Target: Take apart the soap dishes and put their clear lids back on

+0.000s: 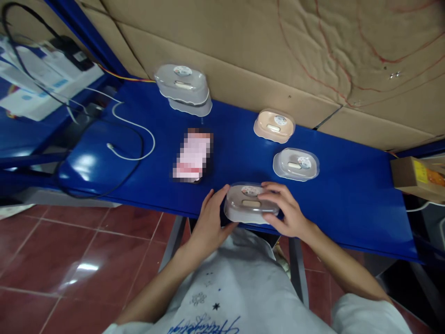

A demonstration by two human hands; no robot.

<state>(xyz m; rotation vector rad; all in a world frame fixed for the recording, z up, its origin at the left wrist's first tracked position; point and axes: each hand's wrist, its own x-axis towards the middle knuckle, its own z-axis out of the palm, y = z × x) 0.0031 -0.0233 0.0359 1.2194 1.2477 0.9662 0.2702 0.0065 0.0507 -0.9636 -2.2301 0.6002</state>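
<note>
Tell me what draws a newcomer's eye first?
A bare left hand and right hand hold a clear-lidded, grey, oval plastic box at the glossy blue table's near edge. Then come the peach, rounded plastic box by brown cardboard, right of centre, and the pixelated pink rectangle left of centre.

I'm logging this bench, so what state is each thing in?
Front container: clear lid on, between left hand and right hand.
Peach container: lid on.
Right grey container: lid on.
Back grey container: lid on, apparently stacked on another.
White cable: near end loose on the table.
Phone-like item: lying down; pixelated, screen state unclear.
</note>
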